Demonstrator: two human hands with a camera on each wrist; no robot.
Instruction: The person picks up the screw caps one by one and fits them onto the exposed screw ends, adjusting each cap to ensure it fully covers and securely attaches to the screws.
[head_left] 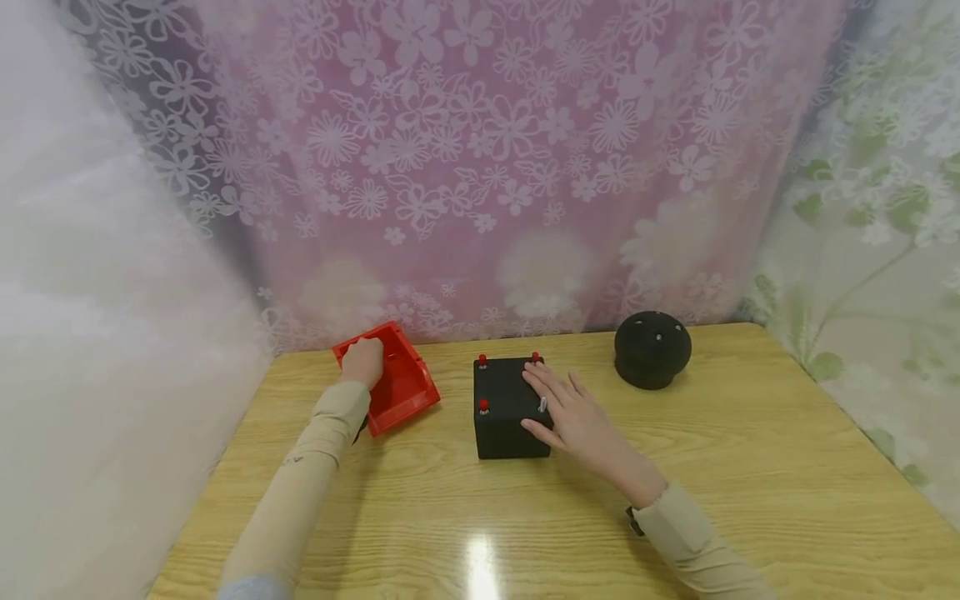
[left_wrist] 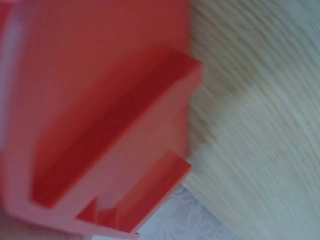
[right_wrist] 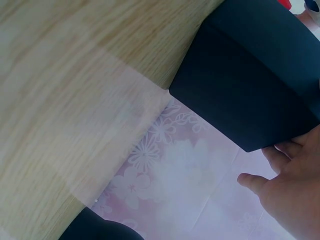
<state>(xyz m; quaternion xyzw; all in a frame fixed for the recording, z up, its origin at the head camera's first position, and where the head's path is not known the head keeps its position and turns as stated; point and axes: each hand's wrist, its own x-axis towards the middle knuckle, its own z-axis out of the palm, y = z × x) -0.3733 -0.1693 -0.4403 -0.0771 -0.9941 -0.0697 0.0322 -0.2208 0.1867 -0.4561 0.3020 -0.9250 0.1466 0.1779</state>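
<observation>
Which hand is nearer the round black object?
Right. The right hand rests on the black box, left of the round black object and closer to the camera; the left hand is farther off, at the red tray left of the box.

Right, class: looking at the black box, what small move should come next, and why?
Probably the right hand should ease slightly away from the near-right corner of the black box, to give access there: three corners carry red caps, but that one shows a silvery fitting with no red on it, closely crowded by the hand.
</observation>
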